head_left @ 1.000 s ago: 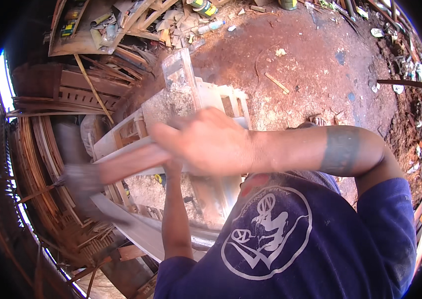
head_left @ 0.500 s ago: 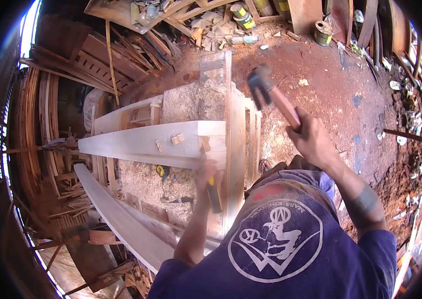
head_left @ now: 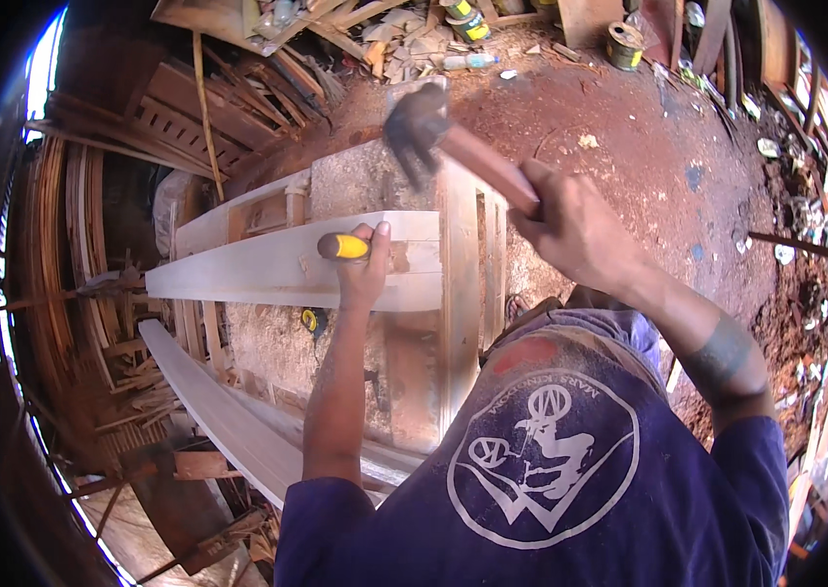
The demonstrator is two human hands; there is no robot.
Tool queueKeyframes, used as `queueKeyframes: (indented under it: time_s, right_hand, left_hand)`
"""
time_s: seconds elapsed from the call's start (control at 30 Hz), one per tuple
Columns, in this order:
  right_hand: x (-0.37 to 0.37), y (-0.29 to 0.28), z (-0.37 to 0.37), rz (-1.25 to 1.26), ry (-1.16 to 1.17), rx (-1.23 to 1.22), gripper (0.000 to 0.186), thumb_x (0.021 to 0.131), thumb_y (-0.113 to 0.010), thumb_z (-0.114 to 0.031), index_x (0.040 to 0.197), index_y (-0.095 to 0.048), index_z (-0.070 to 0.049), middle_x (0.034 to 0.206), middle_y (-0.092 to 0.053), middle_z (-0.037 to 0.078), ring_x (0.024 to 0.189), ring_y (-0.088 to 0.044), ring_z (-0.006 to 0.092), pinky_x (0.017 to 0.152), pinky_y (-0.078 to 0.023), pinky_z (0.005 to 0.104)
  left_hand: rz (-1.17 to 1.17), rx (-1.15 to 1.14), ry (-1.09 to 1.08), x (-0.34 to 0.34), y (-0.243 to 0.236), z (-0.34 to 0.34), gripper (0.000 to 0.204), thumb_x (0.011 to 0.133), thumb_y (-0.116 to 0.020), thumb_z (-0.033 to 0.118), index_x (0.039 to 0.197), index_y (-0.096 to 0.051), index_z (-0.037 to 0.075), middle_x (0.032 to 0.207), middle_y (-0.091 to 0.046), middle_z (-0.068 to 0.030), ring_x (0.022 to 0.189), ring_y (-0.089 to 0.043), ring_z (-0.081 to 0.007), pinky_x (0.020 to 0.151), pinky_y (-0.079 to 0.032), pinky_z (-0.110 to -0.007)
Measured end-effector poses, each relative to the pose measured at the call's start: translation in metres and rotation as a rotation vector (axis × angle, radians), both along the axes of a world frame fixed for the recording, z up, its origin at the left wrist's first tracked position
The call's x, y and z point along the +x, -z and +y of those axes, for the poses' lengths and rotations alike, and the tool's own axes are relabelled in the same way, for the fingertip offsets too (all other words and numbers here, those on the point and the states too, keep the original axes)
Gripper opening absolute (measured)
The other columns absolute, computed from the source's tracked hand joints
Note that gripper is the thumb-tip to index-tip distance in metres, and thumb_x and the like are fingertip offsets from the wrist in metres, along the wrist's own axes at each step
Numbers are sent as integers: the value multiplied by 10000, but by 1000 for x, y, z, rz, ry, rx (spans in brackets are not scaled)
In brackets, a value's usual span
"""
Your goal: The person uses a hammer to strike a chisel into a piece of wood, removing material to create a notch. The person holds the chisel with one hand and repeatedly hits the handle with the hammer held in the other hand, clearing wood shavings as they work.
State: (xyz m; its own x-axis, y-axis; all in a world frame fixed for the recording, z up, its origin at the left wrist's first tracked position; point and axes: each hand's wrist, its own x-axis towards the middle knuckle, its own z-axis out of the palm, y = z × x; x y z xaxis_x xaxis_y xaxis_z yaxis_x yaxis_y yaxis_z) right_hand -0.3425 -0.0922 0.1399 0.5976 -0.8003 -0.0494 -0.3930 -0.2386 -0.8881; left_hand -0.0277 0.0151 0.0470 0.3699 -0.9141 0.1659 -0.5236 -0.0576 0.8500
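Observation:
My left hand (head_left: 363, 279) is closed around a chisel with a yellow and black handle (head_left: 345, 247), above the pale wooden beam (head_left: 257, 259). The handle's butt points left, and the hand hides the blade. A shallow recess is cut in the beam's top beside my fingers, close to its right end. In my right hand (head_left: 570, 220) is a claw hammer (head_left: 487, 161) with a wooden handle, lifted over the bench. Its dark head hangs in the air, apart from the chisel and slightly blurred.
The beam lies across a wooden bench (head_left: 463, 323) strewn with sawdust. A yellow tape measure (head_left: 312, 321) rests just nearer than the beam. Another long board (head_left: 228, 421) slants at the near left. Stacked timber (head_left: 47, 245) stands at the left; cans (head_left: 624, 47) and wood scraps lie at the back.
My left hand has moved up and left, turning the chisel so its handle points left instead of toward me. The hammer has swung leftward over the bench.

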Motion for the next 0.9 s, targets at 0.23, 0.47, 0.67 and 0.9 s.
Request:
queueKeyframes:
  time_s: [0.23, 0.47, 0.67, 0.9]
  right_hand:
    - [-1, -24, -9, 45, -158, -383, 254, 826, -601, -53, 1071, -588, 13, 734, -678, 234, 714, -706, 394, 653, -555, 494]
    - [1, -21, 0, -157, -96, -482, 306, 847, -615, -129, 1119, -571, 2, 635, -660, 165, 631, -700, 350, 602, -551, 457]
    - [-6, 47, 9, 93, -227, -463, 233, 786, -605, -43, 994, -504, -16, 781, -651, 178, 634, -675, 392, 563, -546, 483]
    - [-6, -19, 1, -348, -127, -454, 219, 805, -569, -16, 1018, -520, -2, 744, -636, 160, 621, -679, 355, 551, -552, 462]
  left_hand:
    - [-198, 82, 8, -14, 2, 3, 388, 992, -635, 244, 684, -511, 44, 583, -464, 1, 560, -427, -120, 549, -381, -337]
    - [-413, -102, 92, -13, 5, -6, 195, 952, -684, 192, 910, -610, 17, 796, -623, -65, 759, -589, -190, 702, -471, -357]
    - [-658, -85, 157, 42, 41, 2, 378, 912, -693, 105, 1250, -584, -26, 1204, -651, -176, 1140, -613, -306, 1015, -444, -431]
    - [-276, 111, 130, 45, 49, 5, 424, 906, -702, 111, 1284, -543, 1, 1260, -605, -158, 1179, -578, -278, 1021, -441, -417]
